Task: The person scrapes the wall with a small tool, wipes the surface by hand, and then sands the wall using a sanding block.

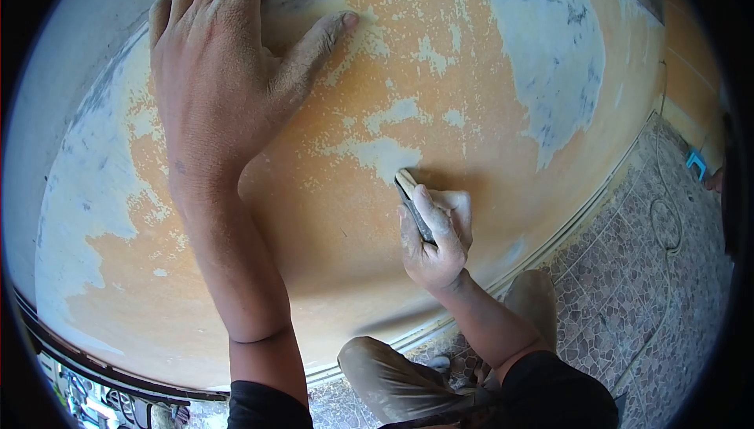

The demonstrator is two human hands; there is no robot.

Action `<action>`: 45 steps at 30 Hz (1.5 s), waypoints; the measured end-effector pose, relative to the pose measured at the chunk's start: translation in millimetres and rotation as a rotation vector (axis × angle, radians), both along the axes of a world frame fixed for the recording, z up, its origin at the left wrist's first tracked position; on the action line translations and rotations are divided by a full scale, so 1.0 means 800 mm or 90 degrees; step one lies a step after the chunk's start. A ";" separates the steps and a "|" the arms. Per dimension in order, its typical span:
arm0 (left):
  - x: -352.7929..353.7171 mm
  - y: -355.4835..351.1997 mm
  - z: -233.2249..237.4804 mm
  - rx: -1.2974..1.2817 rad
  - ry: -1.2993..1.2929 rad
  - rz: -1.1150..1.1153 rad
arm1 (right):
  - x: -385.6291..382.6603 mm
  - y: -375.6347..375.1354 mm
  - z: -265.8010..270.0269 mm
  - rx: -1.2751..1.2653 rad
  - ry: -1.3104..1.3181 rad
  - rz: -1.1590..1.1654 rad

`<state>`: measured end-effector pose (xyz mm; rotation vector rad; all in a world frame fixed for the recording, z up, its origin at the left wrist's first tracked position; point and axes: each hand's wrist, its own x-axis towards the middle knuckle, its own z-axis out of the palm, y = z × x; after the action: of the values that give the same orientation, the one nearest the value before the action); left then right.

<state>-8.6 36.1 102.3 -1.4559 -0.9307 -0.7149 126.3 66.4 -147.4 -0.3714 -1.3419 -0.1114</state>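
A broad curved panel (pixel 330 233) fills most of the view, its surface patched with orange-tan filler and pale grey areas with dark scuffs. My left hand (pixel 216 76) lies on its upper left part, dusty, with the thumb stretched out to the side. Lower and to the right, my right hand (pixel 441 237) is closed round a small sanding block (pixel 406 181), tan on one side and dark on the other. The block's tip is at the edge of a pale patch; its contact face is hidden. Whitish dust coats my right fingers.
Below the panel's rim lies a stone-patterned tiled floor (pixel 605 288) with a thin cable or hose (pixel 667 225) across it. My bent knees (pixel 377 366) are close to the rim. A small blue object (pixel 695 164) is at the far right. Cluttered items (pixel 102 405) show at lower left.
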 end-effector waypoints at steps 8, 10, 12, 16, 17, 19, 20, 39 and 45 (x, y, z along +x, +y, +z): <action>0.006 -0.001 -0.002 0.000 0.007 -0.051 | -0.011 0.017 0.090 0.075 0.031 0.056; 0.007 -0.005 0.000 -0.005 -0.004 0.010 | -0.005 0.012 0.069 0.046 0.010 0.055; 0.023 -0.013 -0.010 0.022 0.006 -0.087 | -0.001 0.003 0.002 0.028 -0.002 0.034; 0.021 -0.005 -0.007 0.029 -0.022 -0.031 | -0.003 -0.002 0.001 0.020 0.007 0.018; 0.005 -0.002 -0.002 0.008 -0.010 -0.019 | -0.004 0.000 0.024 0.024 0.013 0.022; -0.002 0.000 0.002 -0.008 0.004 -0.009 | -0.006 0.003 0.071 0.024 0.029 0.052; -0.002 0.000 0.001 -0.014 0.002 -0.012 | -0.006 0.006 0.081 0.027 0.028 0.052; 0.000 -0.001 0.001 -0.028 -0.019 -0.028 | -0.005 0.001 0.023 0.016 -0.011 0.006; 0.019 -0.016 -0.010 0.011 0.041 -0.109 | 0.000 0.006 -0.026 0.030 -0.017 -0.023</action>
<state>6.5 23.6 94.2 -1.5472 -0.7559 -0.7948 126.2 71.3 -168.5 -0.3554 -1.3561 -0.1792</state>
